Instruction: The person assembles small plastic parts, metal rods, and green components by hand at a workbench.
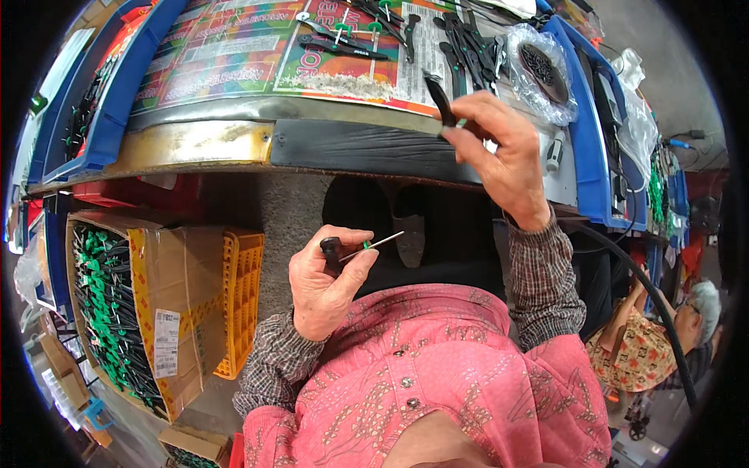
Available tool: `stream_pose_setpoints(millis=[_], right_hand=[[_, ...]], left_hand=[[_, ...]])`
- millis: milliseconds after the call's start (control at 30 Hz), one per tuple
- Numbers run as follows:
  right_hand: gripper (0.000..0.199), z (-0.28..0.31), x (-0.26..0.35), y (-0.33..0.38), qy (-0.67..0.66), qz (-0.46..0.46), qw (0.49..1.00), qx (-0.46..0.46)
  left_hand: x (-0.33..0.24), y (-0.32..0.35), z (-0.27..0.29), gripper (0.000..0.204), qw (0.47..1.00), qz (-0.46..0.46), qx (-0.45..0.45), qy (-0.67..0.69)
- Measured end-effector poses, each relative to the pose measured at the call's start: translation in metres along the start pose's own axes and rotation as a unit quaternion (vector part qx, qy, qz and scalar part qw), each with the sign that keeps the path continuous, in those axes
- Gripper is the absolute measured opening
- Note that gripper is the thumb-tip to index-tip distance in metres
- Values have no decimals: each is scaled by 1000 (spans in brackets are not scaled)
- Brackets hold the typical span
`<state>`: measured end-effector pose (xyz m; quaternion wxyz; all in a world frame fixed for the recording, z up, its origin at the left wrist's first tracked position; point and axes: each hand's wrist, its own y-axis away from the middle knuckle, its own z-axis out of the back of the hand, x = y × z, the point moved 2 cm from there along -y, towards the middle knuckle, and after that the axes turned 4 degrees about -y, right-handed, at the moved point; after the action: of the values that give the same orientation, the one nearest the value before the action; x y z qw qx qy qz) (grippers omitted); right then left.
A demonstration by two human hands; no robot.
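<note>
My left hand (321, 285) is closed in front of my body. Pinched between its thumb and fingers is a thin metal rod (388, 239) with a small green collar, and a short black piece (331, 249) shows in the same grip. Over the bench edge, my right hand (505, 156) grips a slim black handle-like piece (438, 100) between thumb and forefinger, its free end pointing up and away. A bit of green shows near those fingertips; whether it belongs to that piece I cannot tell. The black pieces' exact kind is unclear.
Black parts (472, 43) and green-collared rods lie on the bench, beside a plastic bag of small dark parts (544, 72). Blue bins (117, 125) flank the bench. A cardboard box (175, 304) of green-and-black parts stands left, by an orange crate (240, 304). Another person (644, 335) sits at right.
</note>
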<state>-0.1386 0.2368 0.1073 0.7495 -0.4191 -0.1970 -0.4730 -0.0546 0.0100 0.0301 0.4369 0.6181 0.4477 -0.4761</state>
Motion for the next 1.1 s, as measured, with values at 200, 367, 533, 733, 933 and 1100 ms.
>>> stream_pose_setpoints(millis=[200,367,533,733,933,1100], right_hand=[[25,-1,16,53,-264,-181,947,28],[22,4,12,84,-333,-293,894,63],[18,-9,0,116,-453,-318,831,58],[18,-19,-13,141,-548,-350,759,39],[19,-26,-22,157,-580,-354,734,12],[18,-30,-26,161,-581,-345,737,1]], left_hand=[[-7,4,-8,19,999,11,26,-25],[-7,5,-19,17,998,17,56,-23],[-3,6,-28,18,997,19,71,-23],[8,7,-35,17,994,-2,98,-39],[19,6,-41,17,994,24,101,-37],[28,4,-42,18,992,14,105,-74]])
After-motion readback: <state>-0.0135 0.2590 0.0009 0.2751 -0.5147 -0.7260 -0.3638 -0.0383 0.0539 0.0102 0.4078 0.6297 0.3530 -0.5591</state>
